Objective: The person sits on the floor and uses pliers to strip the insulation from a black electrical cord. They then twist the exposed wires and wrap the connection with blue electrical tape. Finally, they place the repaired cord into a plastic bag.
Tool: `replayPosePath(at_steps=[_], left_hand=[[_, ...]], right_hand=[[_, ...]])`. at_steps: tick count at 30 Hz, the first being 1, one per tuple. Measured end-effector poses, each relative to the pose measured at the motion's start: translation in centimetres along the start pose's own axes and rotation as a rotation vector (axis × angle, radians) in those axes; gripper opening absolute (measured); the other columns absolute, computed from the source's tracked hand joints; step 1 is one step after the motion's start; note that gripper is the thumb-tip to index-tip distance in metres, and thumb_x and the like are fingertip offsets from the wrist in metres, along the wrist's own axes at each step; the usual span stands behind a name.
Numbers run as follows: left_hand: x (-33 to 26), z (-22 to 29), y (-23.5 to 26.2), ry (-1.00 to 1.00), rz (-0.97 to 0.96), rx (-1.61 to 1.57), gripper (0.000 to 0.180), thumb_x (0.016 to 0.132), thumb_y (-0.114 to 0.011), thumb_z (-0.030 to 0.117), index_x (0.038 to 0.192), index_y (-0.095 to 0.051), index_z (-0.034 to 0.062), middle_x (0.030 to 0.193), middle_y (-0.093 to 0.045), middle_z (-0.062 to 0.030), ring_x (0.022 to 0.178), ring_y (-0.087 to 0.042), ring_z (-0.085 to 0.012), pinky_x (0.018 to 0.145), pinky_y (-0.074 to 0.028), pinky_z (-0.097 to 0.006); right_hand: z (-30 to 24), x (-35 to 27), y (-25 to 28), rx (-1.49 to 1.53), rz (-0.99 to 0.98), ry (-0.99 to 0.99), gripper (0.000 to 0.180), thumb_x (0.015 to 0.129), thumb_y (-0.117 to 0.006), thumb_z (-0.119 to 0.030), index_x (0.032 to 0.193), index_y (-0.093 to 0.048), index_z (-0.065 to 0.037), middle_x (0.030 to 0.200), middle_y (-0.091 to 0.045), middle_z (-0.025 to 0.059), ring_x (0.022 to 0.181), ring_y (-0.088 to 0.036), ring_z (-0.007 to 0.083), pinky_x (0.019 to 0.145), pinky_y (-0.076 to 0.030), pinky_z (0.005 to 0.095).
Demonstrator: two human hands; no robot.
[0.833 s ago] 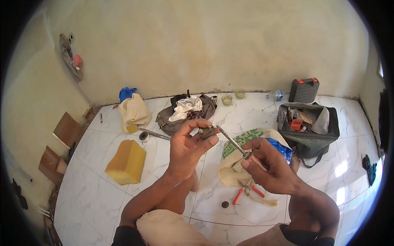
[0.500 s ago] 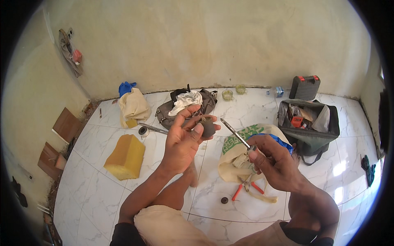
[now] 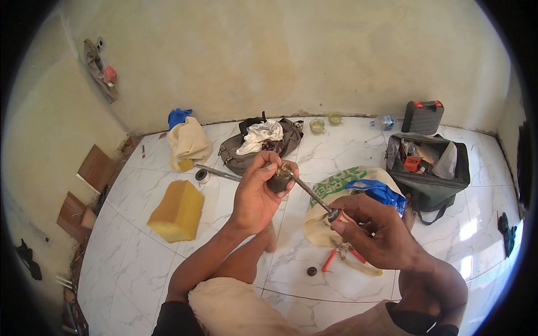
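My left hand is raised over the middle of the floor, its fingers closed round a small dark, cup-shaped piece with brass-coloured bits at its top. From the right, my right hand grips a screwdriver by its red and dark handle. The screwdriver's long metal shaft slants up to the left, and its tip meets the upper rim of the dark piece. Whether the tip sits in a screw is too small to tell. Below my right hand, red-handled pliers lie against a cream cloth bag with green print.
A small dark round part lies on the tiles near my legs. Yellow foam and a wire spool are at left. Behind stand a backpack, glass cups, a tool bag and a black case.
The screwdriver has moved left and down, from apart to touching the top of the dark piece. My left hand has turned the piece slightly, and the whole view has shifted a little.
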State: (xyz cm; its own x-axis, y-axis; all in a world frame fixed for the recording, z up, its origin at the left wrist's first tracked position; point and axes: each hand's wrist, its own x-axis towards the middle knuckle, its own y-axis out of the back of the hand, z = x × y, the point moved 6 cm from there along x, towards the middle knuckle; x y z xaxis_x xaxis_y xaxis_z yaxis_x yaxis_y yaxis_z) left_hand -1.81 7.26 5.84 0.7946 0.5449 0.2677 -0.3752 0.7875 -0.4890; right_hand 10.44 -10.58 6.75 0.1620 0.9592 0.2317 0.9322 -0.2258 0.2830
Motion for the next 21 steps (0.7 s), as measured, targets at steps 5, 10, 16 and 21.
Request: replayPosePath(at_steps=[5, 10, 16, 21], left_hand=[[0.0, 0.0, 0.0, -0.033, 0.033, 0.026, 0.013, 0.095, -0.044, 0.017, 0.107, -0.045, 0.0111, 0.097, -0.057, -0.0164, 0.083, -0.053, -0.0160, 0.067, -0.042, -0.024], [0.0, -0.1, 0.1, -0.013, 0.000, 0.032, 0.016, 0.093, -0.046, 0.016, 0.107, -0.045, 0.0103, 0.095, -0.057, -0.0157, 0.081, -0.053, -0.0158, 0.063, -0.042, -0.024], [0.0, -0.2, -0.1, -0.039, -0.022, 0.093, 0.018, 0.091, -0.048, 0.016, 0.108, -0.045, 0.0091, 0.095, -0.057, -0.0156, 0.081, -0.054, -0.0158, 0.061, -0.042, -0.024], [-0.2, -0.2, -0.2, -0.054, -0.044, 0.133, 0.019, 0.091, -0.048, 0.015, 0.109, -0.044, 0.0084, 0.096, -0.056, -0.0157, 0.082, -0.055, -0.0158, 0.062, -0.043, -0.024]], right_hand=[[0.0, 0.1, -0.3, 0.094, -0.029, -0.123, 0.028, 0.097, -0.061, -0.015, 0.122, -0.059, -0.002, 0.084, -0.064, 0.0042, 0.079, -0.060, 0.0057, 0.068, -0.050, 0.0252], [0.8, 0.0, -0.9, 0.216, -0.095, -0.182, 0.033, 0.099, -0.060, -0.019, 0.127, -0.057, -0.001, 0.083, -0.063, 0.0045, 0.068, -0.058, 0.0042, 0.059, -0.049, 0.0220], [0.4, -0.1, -1.2, 0.316, -0.117, -0.216, 0.036, 0.099, -0.059, -0.021, 0.128, -0.055, 0.001, 0.084, -0.063, 0.0060, 0.060, -0.058, 0.0061, 0.051, -0.048, 0.0217], [0.6, -0.1, -1.4, 0.370, -0.133, -0.275, 0.037, 0.099, -0.059, -0.020, 0.130, -0.054, 0.000, 0.085, -0.063, 0.0071, 0.059, -0.059, 0.0069, 0.051, -0.048, 0.0220]])
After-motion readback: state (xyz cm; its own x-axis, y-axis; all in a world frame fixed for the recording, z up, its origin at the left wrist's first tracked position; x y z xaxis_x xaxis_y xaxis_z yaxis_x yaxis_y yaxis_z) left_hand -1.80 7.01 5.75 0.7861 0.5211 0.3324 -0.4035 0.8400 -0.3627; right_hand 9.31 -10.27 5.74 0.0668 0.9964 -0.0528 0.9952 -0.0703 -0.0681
